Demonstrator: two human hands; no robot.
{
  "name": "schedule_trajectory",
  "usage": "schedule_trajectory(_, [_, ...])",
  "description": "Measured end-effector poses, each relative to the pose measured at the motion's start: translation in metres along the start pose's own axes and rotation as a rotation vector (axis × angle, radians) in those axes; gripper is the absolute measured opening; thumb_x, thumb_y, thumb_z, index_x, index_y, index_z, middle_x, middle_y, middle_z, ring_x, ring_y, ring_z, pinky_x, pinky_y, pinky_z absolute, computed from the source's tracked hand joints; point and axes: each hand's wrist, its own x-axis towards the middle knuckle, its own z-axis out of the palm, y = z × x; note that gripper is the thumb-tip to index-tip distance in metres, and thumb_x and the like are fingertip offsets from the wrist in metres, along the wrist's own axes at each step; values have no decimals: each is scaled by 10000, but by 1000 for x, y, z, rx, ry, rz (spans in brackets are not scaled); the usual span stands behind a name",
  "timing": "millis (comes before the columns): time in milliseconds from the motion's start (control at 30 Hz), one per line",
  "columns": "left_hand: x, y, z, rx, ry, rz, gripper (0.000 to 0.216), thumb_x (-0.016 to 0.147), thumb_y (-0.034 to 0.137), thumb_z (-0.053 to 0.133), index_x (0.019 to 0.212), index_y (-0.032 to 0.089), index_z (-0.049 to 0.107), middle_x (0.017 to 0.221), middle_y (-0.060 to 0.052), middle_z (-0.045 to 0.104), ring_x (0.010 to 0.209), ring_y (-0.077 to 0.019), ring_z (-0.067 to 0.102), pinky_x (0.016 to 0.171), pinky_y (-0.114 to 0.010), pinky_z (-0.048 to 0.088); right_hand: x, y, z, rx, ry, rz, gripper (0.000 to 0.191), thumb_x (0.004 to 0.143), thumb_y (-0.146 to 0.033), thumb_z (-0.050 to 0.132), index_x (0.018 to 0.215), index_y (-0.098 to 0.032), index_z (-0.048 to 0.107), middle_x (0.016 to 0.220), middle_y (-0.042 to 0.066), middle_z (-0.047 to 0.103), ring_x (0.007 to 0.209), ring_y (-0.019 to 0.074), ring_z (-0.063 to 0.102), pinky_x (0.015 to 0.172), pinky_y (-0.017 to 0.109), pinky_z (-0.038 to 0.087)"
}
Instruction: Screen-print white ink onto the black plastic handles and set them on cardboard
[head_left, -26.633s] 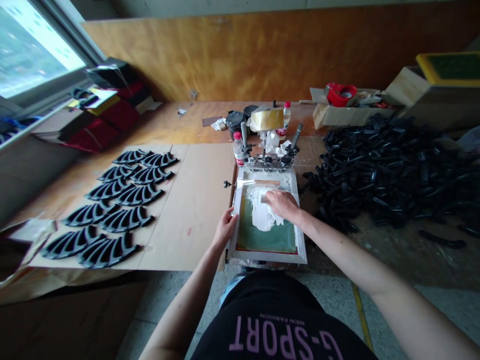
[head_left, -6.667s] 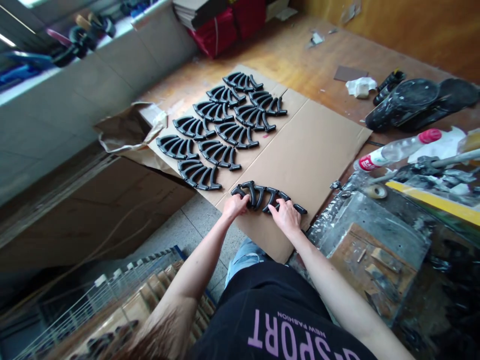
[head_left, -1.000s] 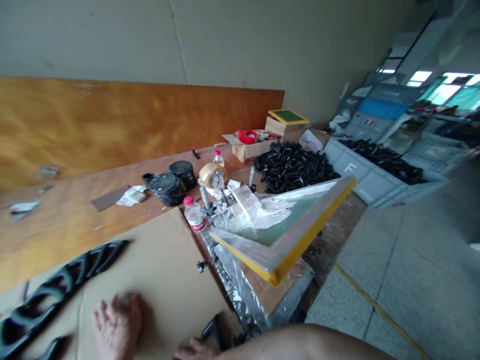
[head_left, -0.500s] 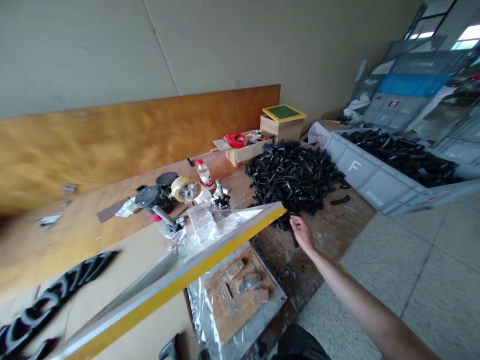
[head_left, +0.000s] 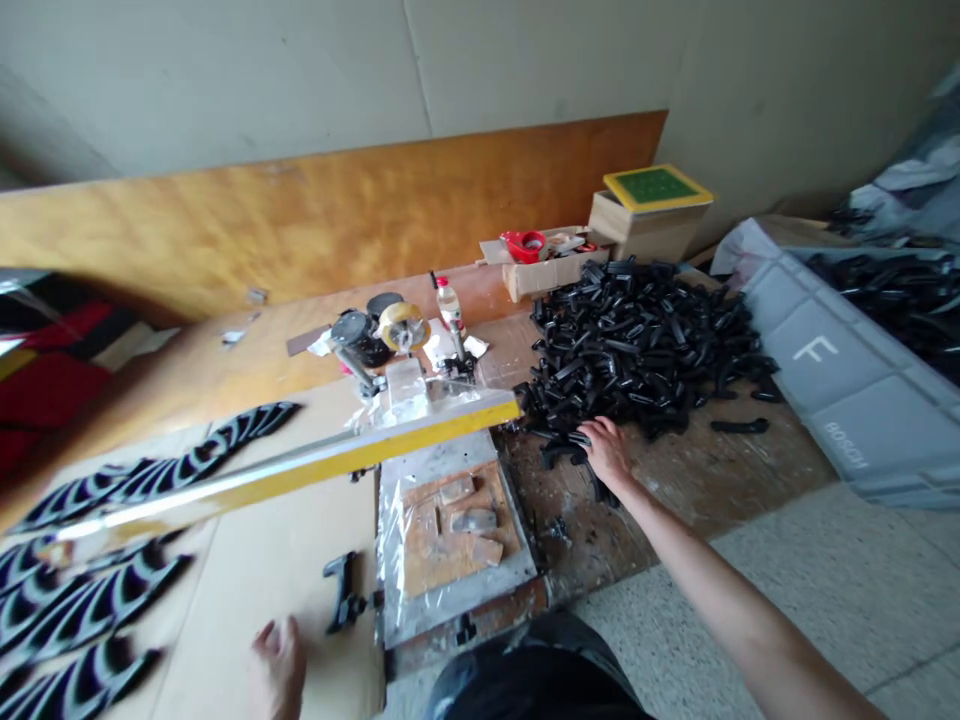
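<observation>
My right hand (head_left: 606,450) is at the near edge of a big pile of black plastic handles (head_left: 637,340), its fingers closed on one black handle (head_left: 562,445). Low on the left, my left hand (head_left: 279,660) hovers over the cardboard, slightly blurred, fingers apart and nothing in them. A single black handle (head_left: 343,592) lies just right of it. Between the hands is a plastic-covered plate (head_left: 397,610) bearing a wooden board (head_left: 442,570) with small clear blocks. Above the plate, a long frame with a yellow edge (head_left: 420,437) stands raised at a tilt.
Rows of black handles (head_left: 97,600) lie on the cardboard (head_left: 232,590) at left. Behind the frame are a clear bottle (head_left: 448,305), dark tubs (head_left: 358,338) and a tape roll (head_left: 405,328). A grey crate (head_left: 847,380) of black parts stands right; boxes (head_left: 645,225) sit behind the pile.
The view has swung left and downward. My left hand has come into sight beside the single handle. The yellow-edged frame sits lower, and my right hand is now on the handles by the pile.
</observation>
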Motion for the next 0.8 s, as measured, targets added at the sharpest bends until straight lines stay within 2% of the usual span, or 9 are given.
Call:
schedule_trajectory(33, [-9, 9, -7, -50, -67, -99, 764, 719, 637, 430, 1302, 146, 474, 895, -141, 640, 954, -425, 654, 865, -597, 499, 0, -9, -5, 21, 15, -26, 388, 796, -45, 561, 1129, -231, 632, 1144, 97, 669, 1176, 287, 535, 1030, 510, 375])
schedule_trajectory(100, [-23, 29, -19, -126, -53, -142, 686, 766, 594, 453, 1281, 141, 490, 1026, -169, 630, 1091, -412, 601, 959, -596, 435, 1, -32, -13, 140, 14, -58, 396, 813, -69, 546, 1186, -195, 583, 1094, 121, 676, 1093, 278, 588, 993, 477, 412])
schedule_trajectory(167, [-29, 46, -27, -267, 27, -77, 587, 818, 528, 463, 1243, 125, 516, 1203, -210, 582, 1239, -401, 503, 1052, -597, 336, 0, -65, -15, 314, -57, -72, 343, 837, -161, 586, 1179, -180, 564, 1044, 114, 682, 988, 261, 633, 897, 420, 474])
schedule_trajectory(300, [-23, 72, -29, -388, 55, 46, 504, 895, 505, 420, 1259, 170, 520, 1322, -136, 559, 1246, -241, 519, 1072, -386, 385, -16, -149, -8, 572, -327, -219, 192, 860, -255, 633, 1044, -202, 631, 1012, 53, 687, 928, 200, 650, 828, 324, 491])
schedule_trajectory(367, [-18, 90, -29, -492, 49, 138, 479, 903, 511, 434, 1232, 182, 547, 1290, -115, 583, 1199, -215, 546, 1035, -353, 419, -24, -190, 3, 583, -392, -316, 141, 868, -226, 636, 1002, -197, 666, 1015, 47, 684, 929, 178, 641, 837, 299, 477])
schedule_trajectory(467, [-19, 132, -37, -681, 9, 287, 433, 892, 513, 484, 1154, 187, 596, 1164, -97, 631, 1103, -205, 583, 951, -346, 471, -29, -232, 22, 435, -371, -427, 105, 880, -218, 637, 963, -203, 700, 947, 43, 685, 906, 177, 606, 834, 295, 450])
schedule_trajectory(667, [-39, 231, -84, -1007, -57, 540, 345, 881, 505, 535, 968, 184, 626, 971, -47, 664, 892, -131, 625, 815, -265, 516, -25, -248, 38, 68, -272, -576, 224, 941, -216, 526, 781, -205, 683, 847, 61, 620, 896, 199, 516, 743, 299, 382])
schedule_trajectory(733, [-47, 254, -98, -1067, -78, 582, 333, 899, 498, 506, 872, 181, 604, 750, -4, 624, 679, -98, 583, 705, -235, 520, -26, -249, 37, 41, -266, -572, 215, 946, -196, 501, 862, -206, 698, 902, 73, 635, 932, 204, 524, 785, 312, 392])
schedule_trajectory(800, [-54, 269, -106, -1096, -130, 591, 362, 921, 499, 458, 789, 183, 575, 573, 35, 522, 520, -85, 489, 602, -219, 500, -27, -253, 37, 72, -278, -620, 217, 941, -228, 522, 1082, -213, 687, 1108, 93, 647, 1081, 225, 523, 915, 355, 396])
